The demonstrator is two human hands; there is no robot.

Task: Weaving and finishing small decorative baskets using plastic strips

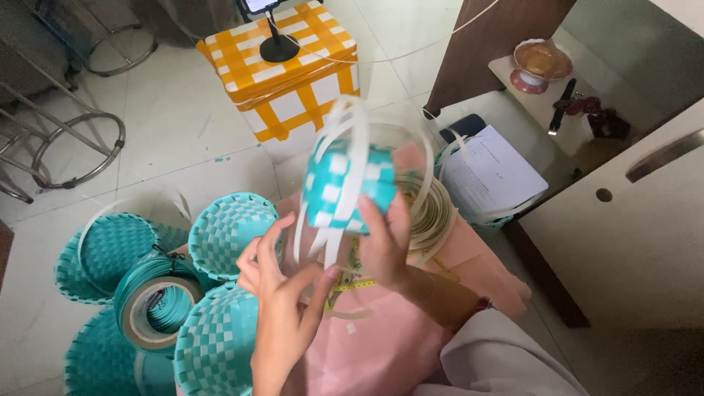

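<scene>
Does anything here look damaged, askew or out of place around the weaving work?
Nothing looks damaged. The half-woven teal and white basket in the right hand has loose white strips sticking out unevenly, as unfinished weaving does. The left hand is open just below it. Small scraps lie on the tiled floor.

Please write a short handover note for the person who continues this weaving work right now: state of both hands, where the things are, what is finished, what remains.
Right hand: holds the small half-woven basket of teal and white strips up in the air, above the lap.
Left hand: open, fingers at the loose white strips that hang from the piece.
Around: finished teal baskets on the floor at the left, a roll of teal strip among them, a coil of pale strip behind the work.
Done: a checkered patch is woven.
Left: long white strips stand out unwoven; no rim is formed yet.
</scene>
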